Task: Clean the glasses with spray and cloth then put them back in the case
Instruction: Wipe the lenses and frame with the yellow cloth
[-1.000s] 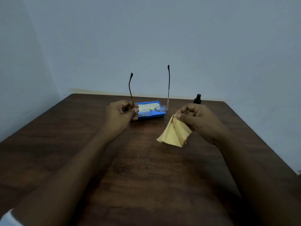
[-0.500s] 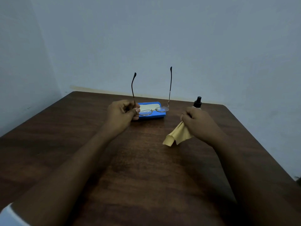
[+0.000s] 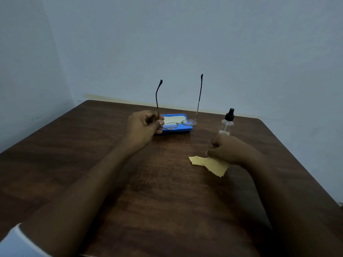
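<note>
My left hand [image 3: 143,126] pinches thin wire-framed glasses [image 3: 180,124] at the left hinge, lenses low and both temple arms pointing up. Behind them the blue case [image 3: 185,129] lies open on the table with a pale lining. My right hand [image 3: 229,150] is low over the table with curled fingers on the yellow cloth [image 3: 209,164], which lies flat on the wood. A clear spray bottle [image 3: 227,123] with a black nozzle stands just beyond that hand.
The dark wooden table [image 3: 157,201] fills the view, set against a pale wall at the back and left. Its right edge runs diagonally near my right forearm.
My right hand has dropped to the table with the cloth, which now lies flat. The spray bottle has come into full view behind it. The left hand keeps the glasses steady.
</note>
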The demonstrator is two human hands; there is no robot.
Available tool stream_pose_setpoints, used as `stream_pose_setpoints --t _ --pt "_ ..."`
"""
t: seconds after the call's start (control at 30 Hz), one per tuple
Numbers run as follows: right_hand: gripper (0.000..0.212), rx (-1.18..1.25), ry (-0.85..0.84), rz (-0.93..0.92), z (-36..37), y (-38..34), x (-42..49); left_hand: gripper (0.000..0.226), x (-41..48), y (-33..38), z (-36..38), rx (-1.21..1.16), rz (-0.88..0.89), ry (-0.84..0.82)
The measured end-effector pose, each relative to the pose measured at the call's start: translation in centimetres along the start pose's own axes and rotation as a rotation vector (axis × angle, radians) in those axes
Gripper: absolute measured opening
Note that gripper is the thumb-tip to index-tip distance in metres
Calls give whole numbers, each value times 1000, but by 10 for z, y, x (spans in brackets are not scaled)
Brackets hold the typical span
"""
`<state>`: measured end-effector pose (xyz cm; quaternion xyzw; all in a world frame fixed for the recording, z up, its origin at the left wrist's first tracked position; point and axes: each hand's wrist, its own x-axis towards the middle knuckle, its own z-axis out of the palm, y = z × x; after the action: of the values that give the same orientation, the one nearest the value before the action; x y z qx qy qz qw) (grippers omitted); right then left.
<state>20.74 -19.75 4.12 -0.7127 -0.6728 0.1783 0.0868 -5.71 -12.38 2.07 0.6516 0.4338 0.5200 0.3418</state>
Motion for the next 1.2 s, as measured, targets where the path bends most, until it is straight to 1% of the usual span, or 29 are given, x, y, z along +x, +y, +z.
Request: stream_pose_setpoints --t 0.1,0.2,0.23,0.3,0.33,0.37,0.47,0.53,0.67,0.8,0.83,0.87,0.9,0.93,0.97,1.0,1.03,1.07,1.13,1.2 --pt "26 -81 -66 -6 -1 0 -1 20 0 -2 0 -4 10 2" --pt "17 -47 -48 -46 -1 2 -1 18 -1 -1 0 11 10 -4" --pt "16 49 -23 -79 -1 2 -2 18 -1 -1 0 13 13 -5" --pt "19 371 18 -147 -4 -1 -5 18 -1 1 0 17 18 -7" --pt "19 520 19 -181 -6 -4 -8 17 -2 1 0 18 16 -8" --pt "18 617 10 -215 -8 -6 -11 17 -2 2 -1 17 14 -7" --pt "10 721 -44 -280 -10 -10 -16 22 -2 1 -1 19 32 1" --pt "6 779 -86 -290 -11 -8 -17 20 -1 0 -1 28 38 6" --pt "11 729 -128 -351 -16 -7 -22 21 1 -1 -1 22 35 8" --pt "15 965 -221 -385 -19 -9 -29 22 3 -5 -1 9 25 11" --pt "14 958 -230 -393 -21 -9 -30 21 3 -5 -1 4 24 13" --pt "13 888 -218 -397 -23 -10 -32 21 3 -5 -1 3 24 15" --pt "11 733 -171 -407 -25 -10 -32 21 3 -5 -1 5 24 13" --pt "9 513 -95 -412 -26 -10 -33 20 2 -4 -1 9 23 11" --pt "9 275 16 -418 -27 -11 -33 20 2 -3 -1 12 20 10" --pt "11 101 131 -433 -27 -14 -33 19 1 -2 -1 13 18 12" --pt "11 50 208 -462 -27 -18 -35 18 0 -1 -1 12 17 13" --pt "12 106 232 -502 -27 -21 -39 17 0 0 -1 13 17 14" --pt "13 227 214 -543 -27 -24 -43 16 -1 0 -1 15 18 18" --pt "14 141 258 -555 -25 -23 -41 17 -2 1 0 13 19 21"
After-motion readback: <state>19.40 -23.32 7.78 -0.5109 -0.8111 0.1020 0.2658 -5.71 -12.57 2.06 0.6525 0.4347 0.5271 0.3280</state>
